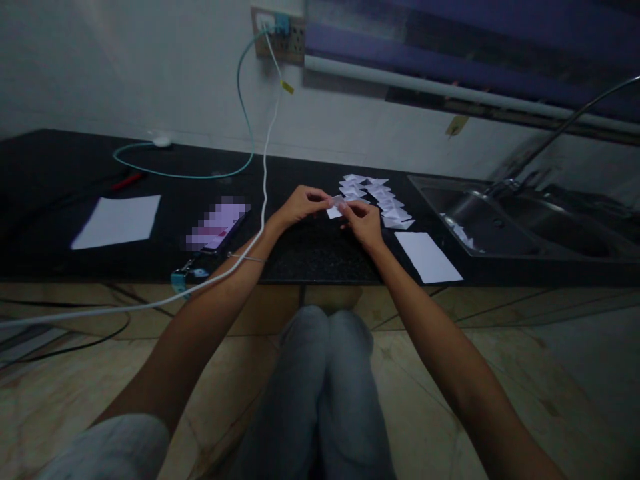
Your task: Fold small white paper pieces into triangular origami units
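Between both hands, just above the black countertop (320, 257), is a small piece of white paper (334, 212), partly folded. My left hand (305, 205) pinches its upper left edge between thumb and forefinger. The fingers of my right hand (364, 221) are closed on its right side, with the thumb across it. Fingers cover part of the paper, so its exact folds cannot be made out. Just beyond my right hand lie two rows of folded white paper pieces (387, 200), pointed and overlapping.
A stack of white paper (431, 257) lies right of my hands, a larger white sheet (120, 221) far left. A phone (223, 227) rests by my left forearm. A white cable (265, 167) hangs from the wall socket (280, 37) across that arm. The steel sink (480, 220) is at right.
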The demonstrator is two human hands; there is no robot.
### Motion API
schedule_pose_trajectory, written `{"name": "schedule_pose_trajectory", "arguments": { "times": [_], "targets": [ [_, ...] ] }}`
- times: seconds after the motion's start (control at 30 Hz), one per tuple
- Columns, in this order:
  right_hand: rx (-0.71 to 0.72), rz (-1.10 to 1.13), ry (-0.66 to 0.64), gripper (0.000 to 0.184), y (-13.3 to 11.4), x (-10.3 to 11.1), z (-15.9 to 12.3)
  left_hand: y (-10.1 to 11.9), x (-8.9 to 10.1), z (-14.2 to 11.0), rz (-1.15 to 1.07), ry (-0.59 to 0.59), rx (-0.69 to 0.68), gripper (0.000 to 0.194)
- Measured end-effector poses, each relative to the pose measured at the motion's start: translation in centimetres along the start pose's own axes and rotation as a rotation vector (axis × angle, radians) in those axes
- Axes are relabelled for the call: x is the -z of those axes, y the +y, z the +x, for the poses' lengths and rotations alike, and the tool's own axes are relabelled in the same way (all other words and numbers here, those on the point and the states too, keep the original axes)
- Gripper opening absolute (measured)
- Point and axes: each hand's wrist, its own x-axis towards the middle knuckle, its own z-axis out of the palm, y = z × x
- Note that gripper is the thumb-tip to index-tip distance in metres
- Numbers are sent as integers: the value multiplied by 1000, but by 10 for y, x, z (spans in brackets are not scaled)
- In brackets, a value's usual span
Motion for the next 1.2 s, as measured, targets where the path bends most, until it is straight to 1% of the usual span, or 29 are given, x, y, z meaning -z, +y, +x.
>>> {"name": "schedule_pose_trajectory", "arguments": {
  "times": [0.17,0.27,0.4,0.6,0.63,0.73,0.8,0.87,0.93,1.07,1.2],
  "targets": [
    [9,30,11,43,3,1,1,0,-1,0,-43,26,-7,35],
    [-33,84,53,45,5,1,3,1,0,0,-64,33,-1,33],
    [-65,86,90,48,6,2,4,2,3,1,-30,23,-8,28],
    [-134,117,90,54,8,2,3,-2,3,3,-18,22,-8,26],
    [-131,130,84,54,9,2,4,-3,2,4,-30,19,-3,29],
    [-97,154,59,52,11,1,4,-7,1,4,-85,-18,26,46],
    [-64,144,38,51,10,1,4,-8,0,3,-114,-72,43,49],
    [-40,118,21,51,8,1,3,-8,-1,3,-115,-133,43,45],
    [-46,102,6,50,6,1,3,-6,-1,2,-94,-166,25,41],
    [-81,138,-20,45,3,0,1,-1,1,1,-61,-132,-25,38],
    [-88,169,-16,38,5,2,2,-1,0,2,-44,-105,-24,34]
  ]
}}
